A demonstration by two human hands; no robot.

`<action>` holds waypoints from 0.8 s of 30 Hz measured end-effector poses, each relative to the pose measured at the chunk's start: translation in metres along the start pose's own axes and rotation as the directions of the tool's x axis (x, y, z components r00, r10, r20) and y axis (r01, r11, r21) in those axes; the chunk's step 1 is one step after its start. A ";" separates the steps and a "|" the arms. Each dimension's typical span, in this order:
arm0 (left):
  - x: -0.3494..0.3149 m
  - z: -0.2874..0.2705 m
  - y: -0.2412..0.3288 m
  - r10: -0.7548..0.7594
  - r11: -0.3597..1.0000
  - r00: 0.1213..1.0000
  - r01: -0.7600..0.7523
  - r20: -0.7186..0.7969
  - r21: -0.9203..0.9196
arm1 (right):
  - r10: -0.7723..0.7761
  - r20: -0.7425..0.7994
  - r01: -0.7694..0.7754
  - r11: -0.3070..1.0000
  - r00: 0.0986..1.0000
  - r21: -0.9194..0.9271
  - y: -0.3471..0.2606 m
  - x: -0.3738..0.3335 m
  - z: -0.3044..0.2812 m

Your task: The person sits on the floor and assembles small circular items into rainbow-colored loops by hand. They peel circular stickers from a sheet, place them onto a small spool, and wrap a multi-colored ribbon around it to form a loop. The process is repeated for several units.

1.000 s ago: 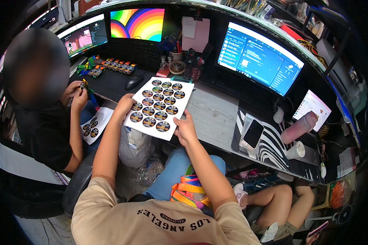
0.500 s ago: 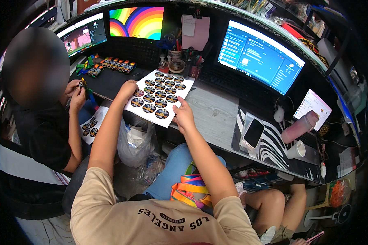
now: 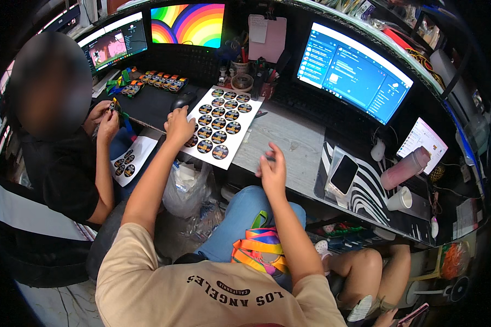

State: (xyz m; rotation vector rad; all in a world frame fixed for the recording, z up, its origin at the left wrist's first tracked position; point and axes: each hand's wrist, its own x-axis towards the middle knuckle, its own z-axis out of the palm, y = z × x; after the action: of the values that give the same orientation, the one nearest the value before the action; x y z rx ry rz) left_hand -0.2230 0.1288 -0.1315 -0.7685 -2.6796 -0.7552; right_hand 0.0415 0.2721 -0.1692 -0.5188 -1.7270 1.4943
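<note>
Sticker sheet (image 3: 218,125) reaches front edge of wood-grain desk (image 3: 300,133), bare rightward. Left hand (image 3: 180,127) at sheet's left edge, I can't tell if pinching; right hand (image 3: 273,169) apart, fingers loosely spread.

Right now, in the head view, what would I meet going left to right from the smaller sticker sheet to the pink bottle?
Smaller sticker sheet, your left hand, large sticker sheet, your right hand, phone, pink bottle.
</note>
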 end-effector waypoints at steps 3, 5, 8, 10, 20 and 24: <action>-0.048 -0.020 0.038 0.192 0.929 0.974 -0.219 -0.117 -0.297 | 0.023 -0.038 -0.022 0.999 0.999 0.036 -0.019 -0.046 -0.035; -0.109 -0.024 0.086 0.283 0.672 0.956 -0.258 -0.082 -0.694 | 0.107 -0.037 -0.097 0.971 0.994 0.221 -0.026 -0.068 -0.043; -0.210 -0.026 0.154 0.669 0.478 0.732 -0.555 -0.127 -0.681 | 0.280 0.160 -0.314 0.679 0.946 0.664 -0.033 -0.100 -0.032; -0.229 -0.027 0.167 0.814 0.315 0.538 -0.723 -0.216 -0.614 | -0.162 0.446 -0.400 0.253 0.880 0.881 -0.041 -0.121 -0.020; -0.293 -0.026 0.187 0.613 0.096 0.788 -0.140 -0.053 -0.985 | 0.137 0.048 -0.145 0.892 0.989 0.428 -0.091 -0.127 -0.043; -0.306 -0.046 0.189 0.648 0.068 0.760 -0.126 -0.053 -0.990 | 0.040 -0.068 -0.020 0.961 0.997 0.277 -0.095 -0.124 -0.044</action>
State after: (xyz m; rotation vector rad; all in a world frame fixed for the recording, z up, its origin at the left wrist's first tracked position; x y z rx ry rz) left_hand 0.1395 0.1123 -0.1282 -2.0646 -1.5725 -2.4039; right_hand 0.1687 0.1882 -0.1137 -0.4479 -1.4298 1.6837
